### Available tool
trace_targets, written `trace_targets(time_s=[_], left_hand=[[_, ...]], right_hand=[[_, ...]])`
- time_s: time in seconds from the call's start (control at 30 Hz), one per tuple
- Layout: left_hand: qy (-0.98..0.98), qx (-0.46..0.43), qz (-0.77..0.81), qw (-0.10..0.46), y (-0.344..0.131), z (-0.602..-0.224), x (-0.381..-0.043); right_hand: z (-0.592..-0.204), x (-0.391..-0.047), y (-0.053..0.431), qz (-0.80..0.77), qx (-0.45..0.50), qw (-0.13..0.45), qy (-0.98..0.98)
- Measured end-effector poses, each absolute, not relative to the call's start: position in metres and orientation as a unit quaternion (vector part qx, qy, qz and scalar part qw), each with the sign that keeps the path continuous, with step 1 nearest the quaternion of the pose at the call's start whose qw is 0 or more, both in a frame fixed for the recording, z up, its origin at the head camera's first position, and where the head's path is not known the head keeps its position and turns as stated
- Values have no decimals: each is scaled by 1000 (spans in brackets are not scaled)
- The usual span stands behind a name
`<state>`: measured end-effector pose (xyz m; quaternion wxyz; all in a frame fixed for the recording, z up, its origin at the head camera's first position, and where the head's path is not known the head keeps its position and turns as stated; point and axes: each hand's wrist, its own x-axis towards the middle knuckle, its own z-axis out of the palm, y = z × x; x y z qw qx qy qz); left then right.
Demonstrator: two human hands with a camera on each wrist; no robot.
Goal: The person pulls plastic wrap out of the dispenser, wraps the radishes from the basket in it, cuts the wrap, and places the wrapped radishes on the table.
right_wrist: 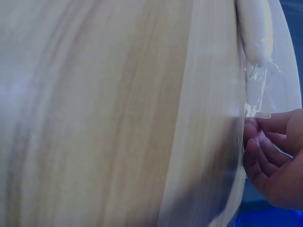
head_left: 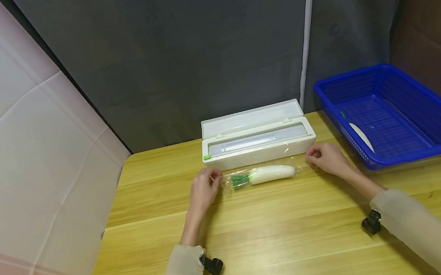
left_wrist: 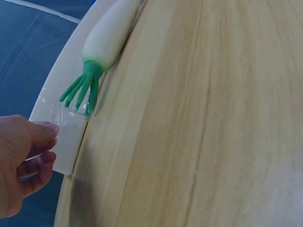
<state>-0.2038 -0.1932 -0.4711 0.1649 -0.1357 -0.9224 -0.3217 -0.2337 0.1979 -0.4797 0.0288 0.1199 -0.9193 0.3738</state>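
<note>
A white radish (head_left: 272,173) with green stem ends lies on the table, wrapped in clear plastic film (head_left: 225,182). At its stem end, my left hand (head_left: 204,187) pinches the film between thumb and forefinger, as the left wrist view shows beside the green stems (left_wrist: 85,87). My right hand (head_left: 329,158) pinches the film's other end (right_wrist: 258,111), past the radish's rounded tip. Right behind the radish stands a white cling film box (head_left: 260,153), its lid (head_left: 251,118) up and a roll of film (head_left: 257,140) inside.
To the right sits a blue plastic basket (head_left: 408,153) with another white radish (head_left: 361,137) in it. A dark grey curtain (head_left: 164,62) hangs behind the wooden table (head_left: 262,231), and a pale fabric wall (head_left: 42,129) runs along the left.
</note>
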Motion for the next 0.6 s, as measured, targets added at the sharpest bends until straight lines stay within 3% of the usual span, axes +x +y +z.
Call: trace_targets(time_s=[0.6], left_hand=[[-928, -140, -318, 136, -194, -482, -218]], right_hand=[[-479, -233, 202, 366, 131, -25, -921]])
